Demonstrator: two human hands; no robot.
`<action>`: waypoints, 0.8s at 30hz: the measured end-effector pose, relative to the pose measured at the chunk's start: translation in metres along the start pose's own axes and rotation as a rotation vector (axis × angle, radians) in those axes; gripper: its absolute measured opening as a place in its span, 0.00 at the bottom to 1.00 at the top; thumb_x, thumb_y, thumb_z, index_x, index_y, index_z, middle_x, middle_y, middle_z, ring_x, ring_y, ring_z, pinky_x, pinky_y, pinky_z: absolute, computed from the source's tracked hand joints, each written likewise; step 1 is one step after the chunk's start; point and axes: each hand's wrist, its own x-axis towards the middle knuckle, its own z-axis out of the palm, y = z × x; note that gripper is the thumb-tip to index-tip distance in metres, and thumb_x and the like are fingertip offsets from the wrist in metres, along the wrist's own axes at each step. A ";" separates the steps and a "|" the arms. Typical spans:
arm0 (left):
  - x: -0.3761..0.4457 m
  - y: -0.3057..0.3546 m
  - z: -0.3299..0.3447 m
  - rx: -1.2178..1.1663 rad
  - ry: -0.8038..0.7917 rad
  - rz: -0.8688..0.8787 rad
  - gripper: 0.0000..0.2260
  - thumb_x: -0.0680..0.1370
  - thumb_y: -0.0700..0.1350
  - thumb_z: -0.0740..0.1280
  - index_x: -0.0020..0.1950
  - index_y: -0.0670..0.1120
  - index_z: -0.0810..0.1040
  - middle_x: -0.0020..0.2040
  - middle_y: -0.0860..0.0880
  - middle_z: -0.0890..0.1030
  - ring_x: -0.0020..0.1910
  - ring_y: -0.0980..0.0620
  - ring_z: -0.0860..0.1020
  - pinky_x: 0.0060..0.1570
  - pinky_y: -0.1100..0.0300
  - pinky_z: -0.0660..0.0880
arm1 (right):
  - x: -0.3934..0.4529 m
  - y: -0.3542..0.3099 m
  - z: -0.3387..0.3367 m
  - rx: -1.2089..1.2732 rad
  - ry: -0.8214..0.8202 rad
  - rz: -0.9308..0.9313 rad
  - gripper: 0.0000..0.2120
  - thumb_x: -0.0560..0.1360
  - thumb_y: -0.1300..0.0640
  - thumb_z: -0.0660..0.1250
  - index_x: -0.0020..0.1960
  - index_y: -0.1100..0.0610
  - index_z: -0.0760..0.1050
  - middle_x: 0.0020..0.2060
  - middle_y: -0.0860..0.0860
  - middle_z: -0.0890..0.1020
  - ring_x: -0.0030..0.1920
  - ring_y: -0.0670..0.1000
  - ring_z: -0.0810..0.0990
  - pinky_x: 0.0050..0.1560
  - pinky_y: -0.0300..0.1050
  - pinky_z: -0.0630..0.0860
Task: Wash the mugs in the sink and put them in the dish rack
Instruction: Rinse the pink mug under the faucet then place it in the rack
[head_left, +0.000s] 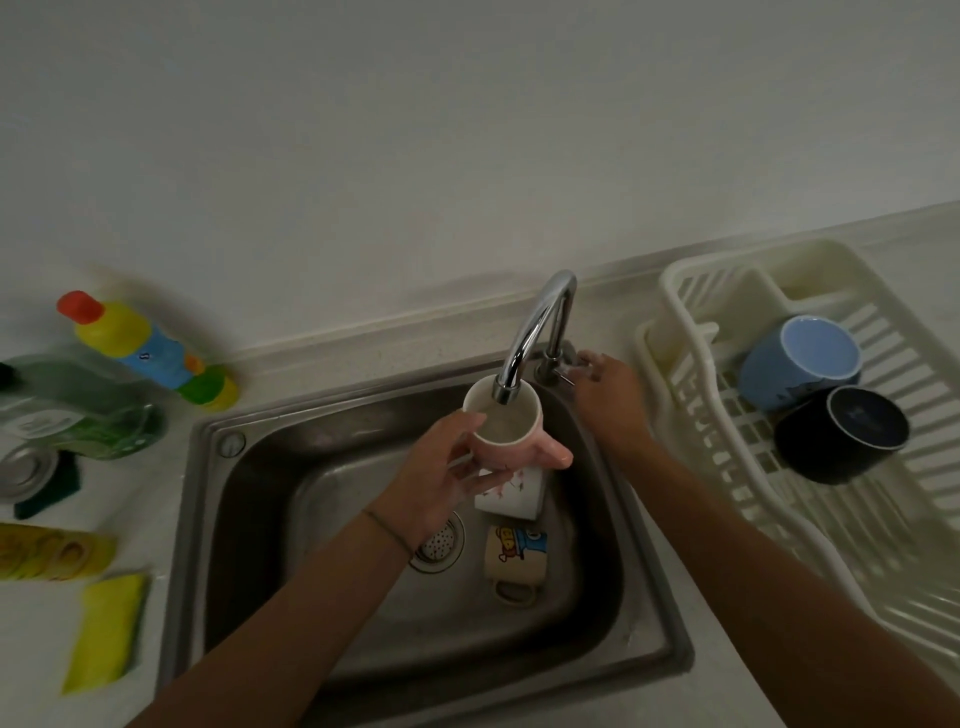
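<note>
My left hand (441, 478) grips a pink mug (511, 434) and holds it upright right under the spout of the chrome faucet (540, 322), over the steel sink (249, 467). My right hand (602, 382) reaches to the faucet's base, fingers on the tap lever (563, 371). Lying in the sink are a white mug with a floral print (511, 493) and a cream mug with a cartoon print (514, 558), on its side. In the white dish rack (727, 457) at the right, a light blue mug (797, 366) and a dark navy mug (841, 434) lie tilted.
On the counter to the left are a yellow bottle with a red cap (145, 348), a green bottle (78, 410), a dark sponge (52, 488), a yellow packet (52, 551) and a yellow-green sponge (106, 631). A drain strainer (441, 545) sits in the sink floor.
</note>
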 end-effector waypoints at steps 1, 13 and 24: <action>0.000 0.000 0.000 -0.006 0.005 -0.004 0.15 0.80 0.46 0.67 0.65 0.42 0.78 0.64 0.38 0.77 0.61 0.41 0.80 0.58 0.44 0.81 | 0.000 0.001 0.000 -0.001 0.008 -0.002 0.15 0.76 0.55 0.63 0.60 0.53 0.82 0.51 0.49 0.87 0.51 0.51 0.84 0.56 0.53 0.81; -0.003 -0.002 -0.006 0.046 -0.002 0.008 0.20 0.76 0.50 0.71 0.66 0.42 0.79 0.66 0.36 0.78 0.63 0.38 0.80 0.56 0.45 0.82 | -0.016 -0.003 -0.001 -0.005 0.004 -0.027 0.17 0.77 0.63 0.65 0.64 0.57 0.81 0.58 0.52 0.85 0.59 0.52 0.83 0.60 0.43 0.76; -0.007 -0.001 -0.004 0.049 -0.006 -0.001 0.12 0.81 0.46 0.67 0.61 0.43 0.81 0.61 0.37 0.79 0.58 0.41 0.81 0.58 0.44 0.82 | -0.025 -0.002 0.001 -0.011 0.013 -0.043 0.18 0.76 0.68 0.62 0.62 0.57 0.81 0.52 0.55 0.86 0.48 0.53 0.83 0.52 0.46 0.79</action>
